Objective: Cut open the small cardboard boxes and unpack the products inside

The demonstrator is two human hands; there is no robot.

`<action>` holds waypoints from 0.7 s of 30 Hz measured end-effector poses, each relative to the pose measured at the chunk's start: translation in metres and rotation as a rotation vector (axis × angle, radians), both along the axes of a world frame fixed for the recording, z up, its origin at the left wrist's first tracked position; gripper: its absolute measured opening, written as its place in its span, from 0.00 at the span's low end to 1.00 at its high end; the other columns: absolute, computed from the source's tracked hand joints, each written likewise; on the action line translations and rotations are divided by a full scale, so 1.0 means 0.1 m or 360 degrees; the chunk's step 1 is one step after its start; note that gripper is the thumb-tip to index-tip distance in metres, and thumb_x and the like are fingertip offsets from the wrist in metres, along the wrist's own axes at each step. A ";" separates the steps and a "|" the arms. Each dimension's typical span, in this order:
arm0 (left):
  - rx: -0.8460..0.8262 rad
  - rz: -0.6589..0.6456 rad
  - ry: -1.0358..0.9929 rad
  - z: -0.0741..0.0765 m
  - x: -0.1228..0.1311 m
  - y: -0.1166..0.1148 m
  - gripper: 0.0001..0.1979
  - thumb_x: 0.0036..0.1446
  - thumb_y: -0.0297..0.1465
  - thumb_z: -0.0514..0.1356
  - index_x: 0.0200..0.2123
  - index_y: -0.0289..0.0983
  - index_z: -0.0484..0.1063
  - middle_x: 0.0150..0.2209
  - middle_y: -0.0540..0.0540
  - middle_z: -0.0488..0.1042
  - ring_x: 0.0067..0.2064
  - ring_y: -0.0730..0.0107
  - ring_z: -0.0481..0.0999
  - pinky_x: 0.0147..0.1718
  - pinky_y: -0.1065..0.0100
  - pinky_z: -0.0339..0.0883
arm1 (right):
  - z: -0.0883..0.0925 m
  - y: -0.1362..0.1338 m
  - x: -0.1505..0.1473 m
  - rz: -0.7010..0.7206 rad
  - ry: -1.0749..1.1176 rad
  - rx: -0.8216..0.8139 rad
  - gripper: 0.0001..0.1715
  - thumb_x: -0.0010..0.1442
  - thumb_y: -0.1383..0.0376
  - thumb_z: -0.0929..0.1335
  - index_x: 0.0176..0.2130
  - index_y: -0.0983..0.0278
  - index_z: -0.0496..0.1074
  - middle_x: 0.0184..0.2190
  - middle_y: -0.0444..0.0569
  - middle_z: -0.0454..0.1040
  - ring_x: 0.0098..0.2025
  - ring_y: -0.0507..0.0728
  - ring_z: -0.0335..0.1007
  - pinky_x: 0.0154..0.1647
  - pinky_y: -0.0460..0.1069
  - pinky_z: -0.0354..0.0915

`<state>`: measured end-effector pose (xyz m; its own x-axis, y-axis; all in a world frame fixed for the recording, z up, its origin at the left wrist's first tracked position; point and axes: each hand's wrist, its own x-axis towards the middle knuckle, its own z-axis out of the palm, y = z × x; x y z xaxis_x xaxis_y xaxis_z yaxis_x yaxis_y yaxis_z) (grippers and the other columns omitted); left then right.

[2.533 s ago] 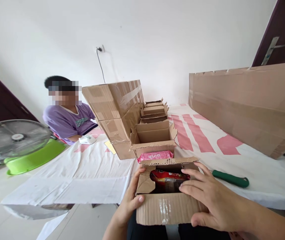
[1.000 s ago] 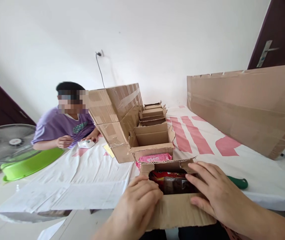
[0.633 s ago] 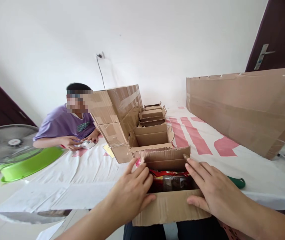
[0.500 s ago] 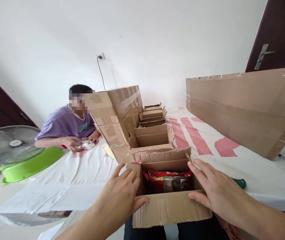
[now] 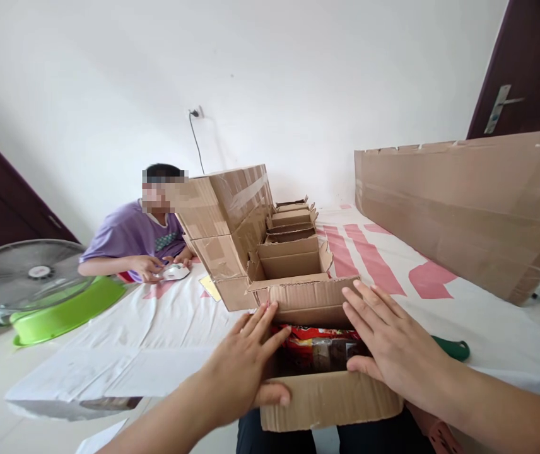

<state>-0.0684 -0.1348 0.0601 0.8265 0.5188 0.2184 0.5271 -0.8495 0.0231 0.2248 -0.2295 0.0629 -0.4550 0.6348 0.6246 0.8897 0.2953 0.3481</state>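
A small cardboard box (image 5: 331, 403) stands in front of me at the table's near edge, its top open and its front flap hanging outward. Inside lies a red plastic packet (image 5: 301, 340) with a clear, dark-looking part. My left hand (image 5: 246, 362) lies over the box's left side with fingers outstretched, the fingertips near the back flap (image 5: 315, 295) and the thumb on the front flap. Over the right side rests my right hand (image 5: 386, 340), fingers spread, thumb near the front edge. The box's side flaps are mostly hidden under my hands.
Behind it runs a row of open cardboard boxes (image 5: 291, 261) beside stacked taped boxes (image 5: 227, 233). A large carton (image 5: 459, 208) stands at right, a green handle (image 5: 454, 348) nearer. Across the table, a person in purple (image 5: 123, 236) handles a white object (image 5: 175, 272). A fan (image 5: 38, 272) is at left.
Both hands have moved inward over the box's sides and slightly forward, covering more of the opening and the packet. The view has shifted slightly.
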 end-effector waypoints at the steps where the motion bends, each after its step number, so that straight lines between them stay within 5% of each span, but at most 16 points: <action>1: -0.0026 -0.0002 -0.0014 -0.05 -0.01 -0.04 0.48 0.43 0.63 0.61 0.63 0.45 0.64 0.70 0.33 0.52 0.68 0.34 0.53 0.62 0.42 0.52 | -0.02 0.01 0.01 0.0035 -0.0005 -0.0016 0.37 0.63 0.43 0.64 0.53 0.72 0.74 0.61 0.61 0.69 0.65 0.68 0.57 0.63 0.61 0.58; 5: -0.0074 0.0026 -0.0145 -0.19 -0.02 -0.16 0.48 0.44 0.61 0.63 0.64 0.42 0.64 0.70 0.33 0.51 0.69 0.32 0.51 0.61 0.42 0.57 | 0.00 0.03 0.13 -0.0083 0.0027 -0.0092 0.22 0.67 0.60 0.63 0.51 0.72 0.75 0.57 0.62 0.72 0.58 0.67 0.67 0.60 0.61 0.61; 9: -0.0096 0.0066 -0.0096 -0.15 0.01 -0.17 0.46 0.46 0.61 0.61 0.61 0.38 0.68 0.69 0.30 0.51 0.68 0.30 0.52 0.60 0.40 0.58 | 0.04 0.03 0.30 -0.0291 0.0095 -0.0228 0.13 0.64 0.67 0.64 0.42 0.71 0.76 0.40 0.61 0.77 0.47 0.69 0.71 0.51 0.65 0.66; 12: -0.0172 0.0140 0.0067 0.00 0.08 -0.20 0.46 0.46 0.62 0.60 0.59 0.35 0.70 0.69 0.27 0.52 0.68 0.28 0.50 0.60 0.37 0.57 | -0.01 0.04 0.38 -0.0222 0.0212 -0.0334 0.10 0.65 0.66 0.65 0.40 0.67 0.76 0.35 0.56 0.76 0.42 0.67 0.72 0.45 0.64 0.69; 16: -0.0300 0.0252 0.0363 0.31 0.25 -0.32 0.41 0.52 0.56 0.62 0.62 0.38 0.66 0.69 0.31 0.53 0.69 0.34 0.50 0.62 0.38 0.55 | -0.10 0.08 0.37 0.0116 0.0432 -0.0404 0.15 0.65 0.73 0.61 0.45 0.66 0.74 0.42 0.56 0.75 0.42 0.62 0.71 0.42 0.57 0.71; 21: -0.0275 0.0331 0.0245 0.57 0.52 -0.38 0.20 0.62 0.36 0.58 0.57 0.39 0.69 0.58 0.40 0.73 0.59 0.52 0.72 0.57 0.51 0.66 | -0.08 0.15 0.29 0.0390 0.0559 -0.0622 0.22 0.62 0.81 0.58 0.38 0.65 0.76 0.35 0.52 0.76 0.39 0.60 0.69 0.39 0.54 0.70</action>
